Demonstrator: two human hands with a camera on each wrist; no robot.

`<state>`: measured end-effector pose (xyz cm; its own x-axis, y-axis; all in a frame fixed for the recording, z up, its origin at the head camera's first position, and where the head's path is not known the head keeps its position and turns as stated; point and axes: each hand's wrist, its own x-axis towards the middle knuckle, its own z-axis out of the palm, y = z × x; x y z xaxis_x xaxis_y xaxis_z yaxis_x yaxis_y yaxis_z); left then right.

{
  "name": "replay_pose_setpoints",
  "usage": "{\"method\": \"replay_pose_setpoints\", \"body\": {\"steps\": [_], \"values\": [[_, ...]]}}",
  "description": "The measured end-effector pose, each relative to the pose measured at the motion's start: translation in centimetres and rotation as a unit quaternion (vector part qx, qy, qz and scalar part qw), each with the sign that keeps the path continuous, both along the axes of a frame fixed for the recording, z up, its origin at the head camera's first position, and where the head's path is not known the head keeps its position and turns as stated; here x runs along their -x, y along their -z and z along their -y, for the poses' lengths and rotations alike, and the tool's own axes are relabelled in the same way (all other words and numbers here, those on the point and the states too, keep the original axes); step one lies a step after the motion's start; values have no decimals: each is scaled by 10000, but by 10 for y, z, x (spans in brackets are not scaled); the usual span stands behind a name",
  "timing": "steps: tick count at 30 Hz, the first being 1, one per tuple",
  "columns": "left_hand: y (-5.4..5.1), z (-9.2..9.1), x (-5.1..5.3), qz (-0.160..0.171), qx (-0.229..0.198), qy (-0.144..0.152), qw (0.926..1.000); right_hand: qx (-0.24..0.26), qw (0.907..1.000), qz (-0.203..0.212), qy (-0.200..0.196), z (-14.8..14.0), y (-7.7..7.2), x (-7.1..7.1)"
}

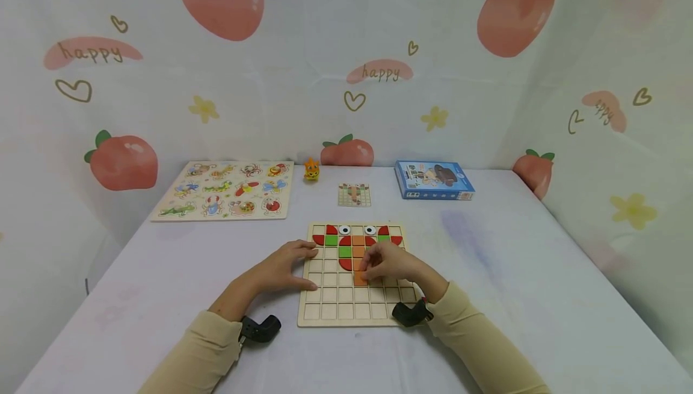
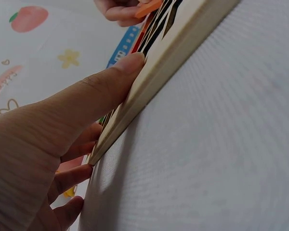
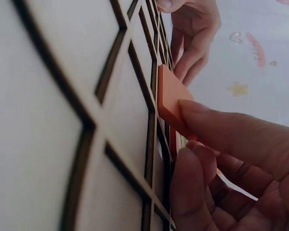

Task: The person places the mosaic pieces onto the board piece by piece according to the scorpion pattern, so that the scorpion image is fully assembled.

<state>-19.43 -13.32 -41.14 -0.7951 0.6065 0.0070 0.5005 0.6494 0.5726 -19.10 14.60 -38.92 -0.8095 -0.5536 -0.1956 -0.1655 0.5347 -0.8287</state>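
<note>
A wooden grid board [image 1: 328,311] lies on the table with red, green and orange pieces and two round eye pieces [image 1: 344,230] in its upper part. My right hand [image 1: 392,261] pinches an orange square tile [image 3: 170,96] over the middle column, just below other orange squares [image 1: 358,251]. In the right wrist view that tile tilts against the grid, the thumb on its near face. At the board's left edge rests my left hand [image 1: 283,266], fingers spread. Its thumb [image 2: 103,82] touches the upper rim; the other fingers reach farther along the side.
Behind the board lies a small pattern card [image 1: 354,195]. An insect puzzle board [image 1: 224,192] is at the back left, a little orange-yellow figurine [image 1: 311,169] beside it. At the back right sits a blue box [image 1: 434,180]. A printed curtain [image 1: 303,93] hangs behind the table.
</note>
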Motion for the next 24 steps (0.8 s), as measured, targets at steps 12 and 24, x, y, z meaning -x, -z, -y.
{"method": "replay_pose_setpoints", "body": {"steps": [12,24], "values": [[0,0,1,9,6,4,10000,-100,9998,-11,177,2,2,-2],[3,0,1,70,21,-71,9999,-407,9989,-203,100,2,1,-1]]}}
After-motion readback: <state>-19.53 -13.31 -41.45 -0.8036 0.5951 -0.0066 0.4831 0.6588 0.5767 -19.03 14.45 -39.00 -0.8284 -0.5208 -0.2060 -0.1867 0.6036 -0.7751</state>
